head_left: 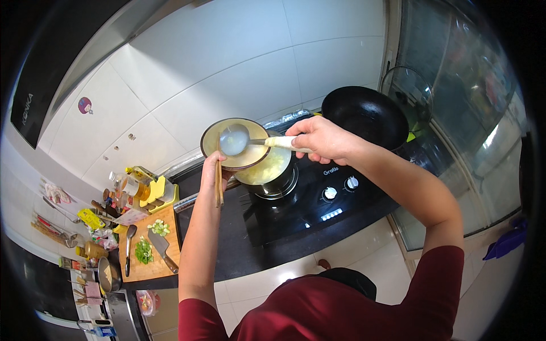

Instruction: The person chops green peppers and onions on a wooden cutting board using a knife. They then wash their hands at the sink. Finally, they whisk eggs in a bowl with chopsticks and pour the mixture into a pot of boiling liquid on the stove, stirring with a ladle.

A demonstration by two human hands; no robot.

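Observation:
A cream bowl with a dark rim (pixel 211 134) is gripped at its near left edge by my left hand (pixel 215 166). The same hand also holds a pair of wooden chopsticks (pixel 219 192), upper ends across the bowl. My right hand (pixel 325 140) is closed around the pale handle of a ladle (pixel 234 140). The ladle's round scoop, with cloudy liquid in it, is over the bowl's opening. Partly under the bowl, a pot (pixel 278 187) stands on the left burner with pale yellow soup (pixel 266 171) inside. The bowl hides the pot's far left part.
A black wok (pixel 364 115) occupies the other burner of the black glass cooktop (pixel 307 207), beside a glass lid (pixel 407 94). Left, a wooden cutting board (pixel 134 271) carries a cleaver (pixel 161 246), a dark spoon (pixel 129 244) and chopped greens (pixel 144 250). Bottles (pixel 133 186) stand behind it.

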